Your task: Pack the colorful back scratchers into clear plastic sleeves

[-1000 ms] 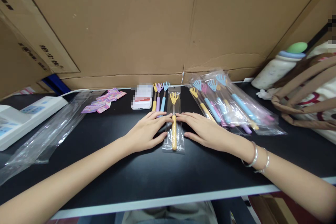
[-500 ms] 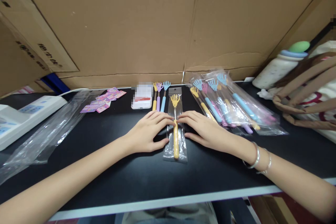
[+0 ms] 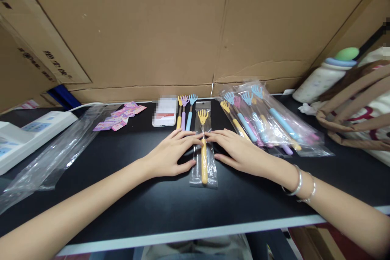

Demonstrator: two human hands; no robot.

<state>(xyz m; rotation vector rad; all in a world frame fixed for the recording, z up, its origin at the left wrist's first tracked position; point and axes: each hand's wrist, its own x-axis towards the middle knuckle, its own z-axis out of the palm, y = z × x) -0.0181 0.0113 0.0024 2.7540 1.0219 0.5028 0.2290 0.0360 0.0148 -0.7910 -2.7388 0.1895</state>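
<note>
Backscratcher (image 3: 204, 166) in a clear bag (image 3: 197, 176) lies between left hand (image 3: 170, 152) and right hand (image 3: 236, 150), both loosely open, fingertips at its neck, grasping nothing

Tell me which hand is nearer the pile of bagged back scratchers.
Right. The right hand is just in front of the left end of the pile; the left hand is farther off, beyond the single yellow scratcher.

Brown cardboard (image 3: 146, 28) walls in the back of a black worktop (image 3: 164, 207), creased and scuffed, with a vertical fold right of centre. Dark printed characters mark the left side. Pale edging (image 3: 189, 235) trims the front; light leaves a soft sheen. Reddish floor (image 3: 343, 235) shows below.
</note>
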